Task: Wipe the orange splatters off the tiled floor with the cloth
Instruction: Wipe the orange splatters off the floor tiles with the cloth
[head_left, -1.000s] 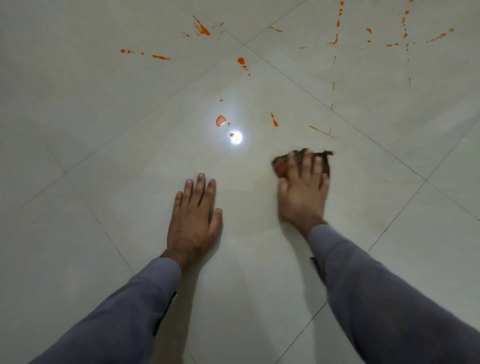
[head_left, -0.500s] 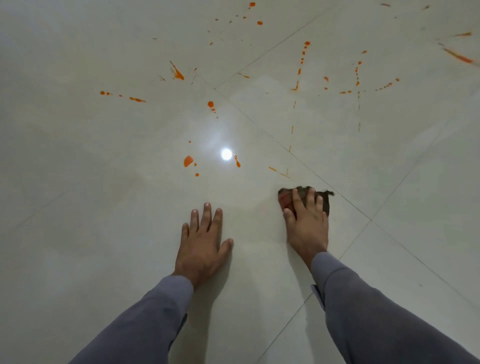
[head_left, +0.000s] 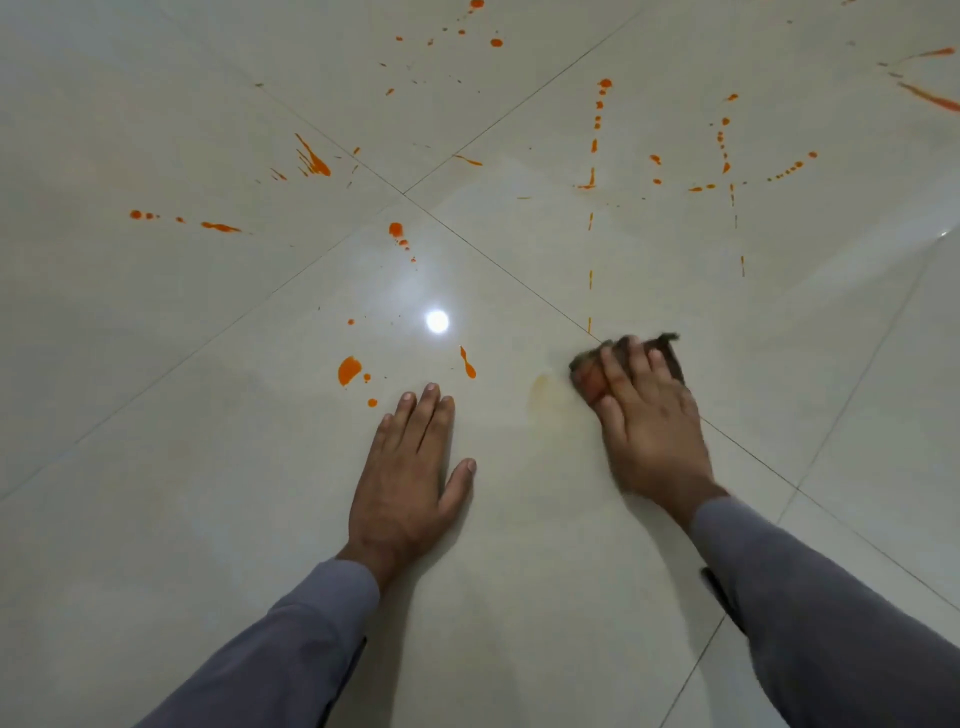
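Observation:
My right hand (head_left: 647, 421) presses flat on a small dark cloth (head_left: 670, 353) on the pale tiled floor (head_left: 208, 519); the cloth shows an orange-stained patch under my fingers. A faint yellowish smear (head_left: 540, 389) lies just left of the cloth. My left hand (head_left: 410, 473) rests flat on the tile, fingers straight. Just beyond its fingertips sit an orange blob (head_left: 349, 370) and an orange drip (head_left: 467, 362). More orange splatters (head_left: 311, 158) and dotted orange lines (head_left: 597, 119) spread across the far tiles.
Thin grout lines (head_left: 498, 265) cross the floor diagonally. A bright light reflection (head_left: 437, 321) glares on the tile ahead of my left hand. Further orange streaks (head_left: 930, 96) lie at the far right.
The view has tilted up, showing more far floor. My right hand has slid the cloth forward, leaving a faint yellowish smear where an orange streak lay. My left hand stays planted.

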